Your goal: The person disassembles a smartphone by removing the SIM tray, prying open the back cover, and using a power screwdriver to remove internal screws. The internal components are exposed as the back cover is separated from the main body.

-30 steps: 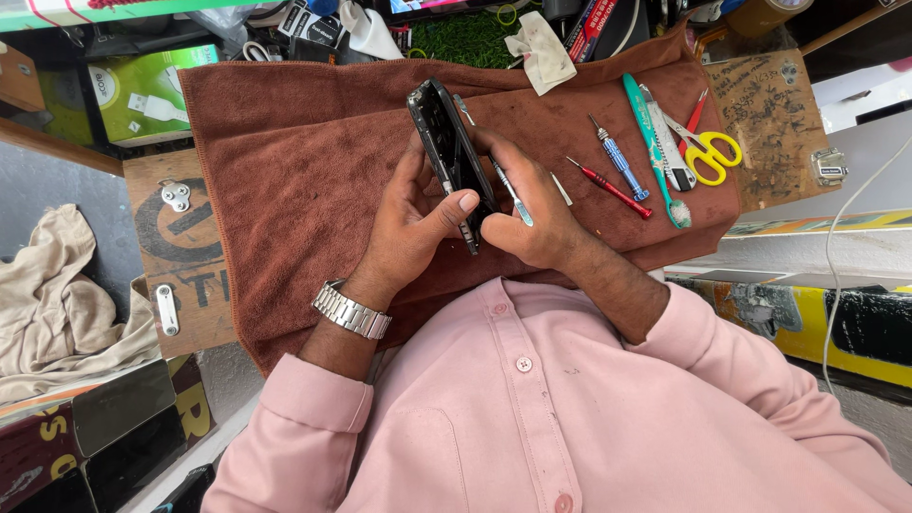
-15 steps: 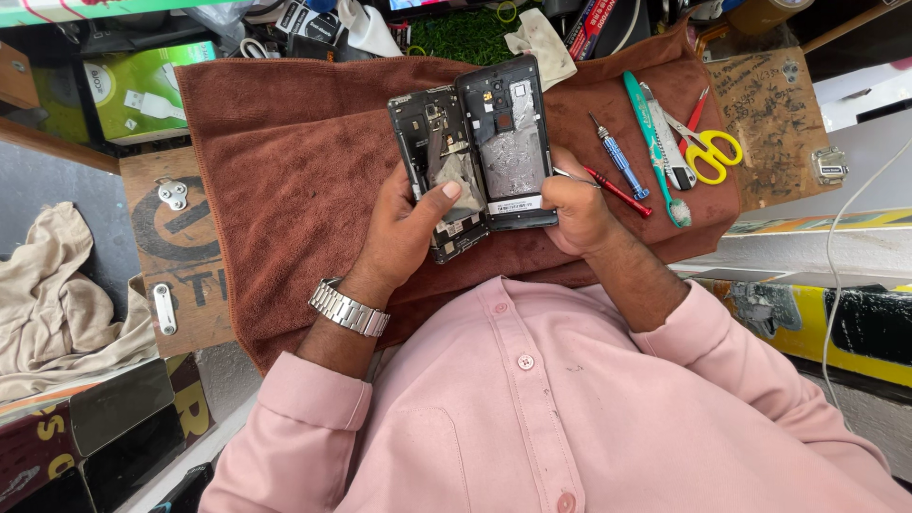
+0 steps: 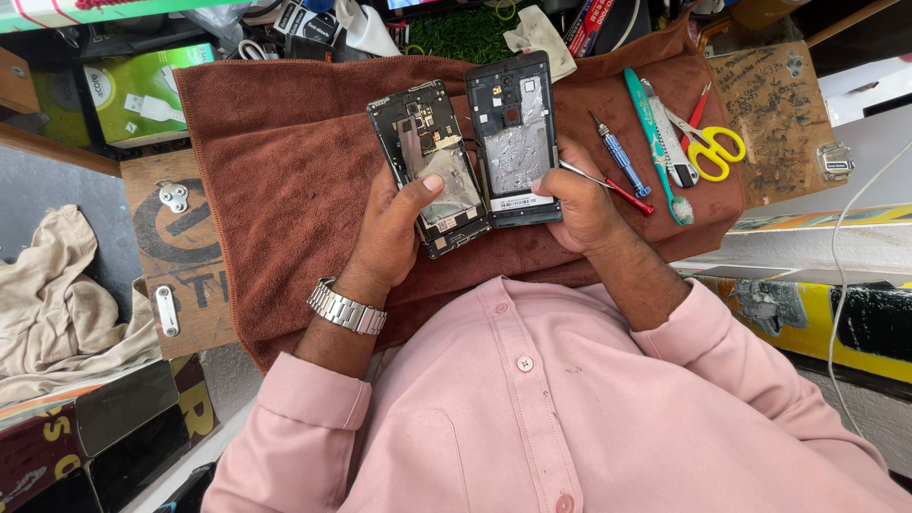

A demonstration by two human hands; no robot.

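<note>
Two phone halves now lie fully opened, left hand and right hand each gripping one

We see two phone halves side by side on the towel, nearly touching. Our left hand holds the left phone half; our right hand holds the right phone half. Right of them lie a screwdriver, a toothbrush, a utility knife and scissors. A rag lies far left, off the towel.
</note>
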